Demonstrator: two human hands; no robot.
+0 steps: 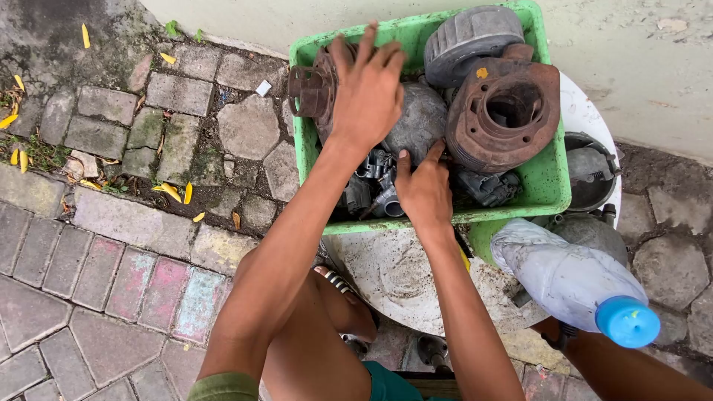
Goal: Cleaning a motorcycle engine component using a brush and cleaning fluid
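Observation:
A green plastic crate (546, 186) sits on a round white table top, filled with rusty and grey engine parts. My left hand (368, 93) lies spread, palm down, over a rusty finned part (312, 85) and a grey rounded casing (423, 119) at the crate's left. My right hand (425, 189) reaches into the crate's near side, thumb and forefinger apart against the grey casing and a rusty cylinder (505, 111). Small grey metal pieces (371, 186) lie beside that hand. What the fingers grip is hidden.
A cloudy plastic bottle with a blue cap (572, 282) lies at the table's right. Another grey part (590, 171) sits right of the crate. A grey finned cover (471, 41) tops the crate. Paving stones with yellow leaves (174, 193) lie left; my knees are below.

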